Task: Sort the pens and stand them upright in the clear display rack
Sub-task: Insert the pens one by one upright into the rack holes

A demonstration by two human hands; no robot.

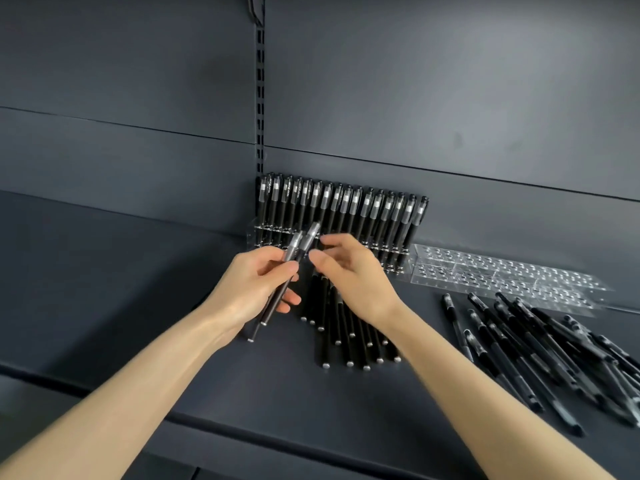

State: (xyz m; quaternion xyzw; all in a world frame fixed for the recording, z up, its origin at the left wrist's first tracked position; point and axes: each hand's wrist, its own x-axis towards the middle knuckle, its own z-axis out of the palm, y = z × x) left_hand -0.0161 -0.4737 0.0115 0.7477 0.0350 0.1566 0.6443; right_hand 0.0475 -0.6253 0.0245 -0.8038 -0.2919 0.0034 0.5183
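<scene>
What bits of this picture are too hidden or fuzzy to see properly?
All in the head view:
- Middle of the clear display rack: hidden behind both hands.
- Tops of the flat pens: covered by the right hand.
- Loose pen pile: cut off by the right edge.
- Printing on the racked pens: too small to read.
- Middles of the two held pens: wrapped by the left hand.

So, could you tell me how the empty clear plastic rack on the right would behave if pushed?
The empty clear plastic rack looks thin and hollow, so it is probably light and apt to slide on the smooth dark shelf. It lies low and flat, so tipping seems unlikely. Perforated clear plastic may crack if squeezed hard.
</scene>
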